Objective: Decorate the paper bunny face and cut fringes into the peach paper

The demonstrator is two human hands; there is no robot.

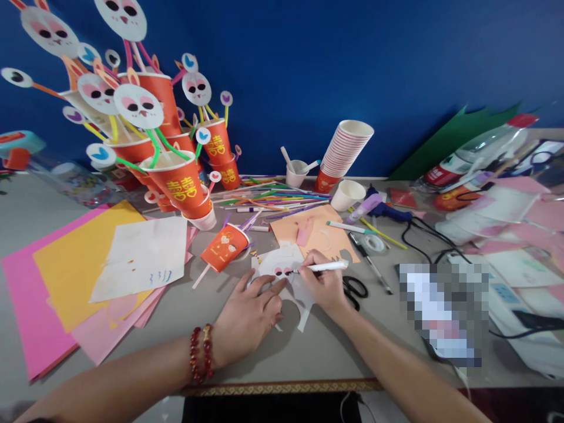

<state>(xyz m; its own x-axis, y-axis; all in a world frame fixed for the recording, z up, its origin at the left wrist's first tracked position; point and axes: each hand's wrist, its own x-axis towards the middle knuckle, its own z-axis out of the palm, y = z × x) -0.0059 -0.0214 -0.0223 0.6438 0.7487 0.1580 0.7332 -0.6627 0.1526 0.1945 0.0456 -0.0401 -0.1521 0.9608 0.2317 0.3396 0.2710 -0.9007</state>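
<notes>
My right hand (324, 285) grips a white marker pen (329, 266), its tip at one of two pink-and-black eyes drawn on a white paper cutout (268, 263). With fingers spread, my left hand (253, 311) lies on the lower edge of that paper. Black-handled scissors (355, 291) lie just right of my right hand, partly hidden. Under and behind the cutout is a peach paper sheet (326, 226) with scraps on it. A red paper cup (224, 247) with straws through it rests on its side beyond my left hand.
Decorated red cups with rabbit faces (138, 106) stand at the back left. Coloured paper sheets (57, 282) lie left. Stacked paper cups (346, 150), a blue glue gun (390, 210), its cable and a bottle (480, 150) are at the right. Pipe cleaners (268, 194) lie along the back.
</notes>
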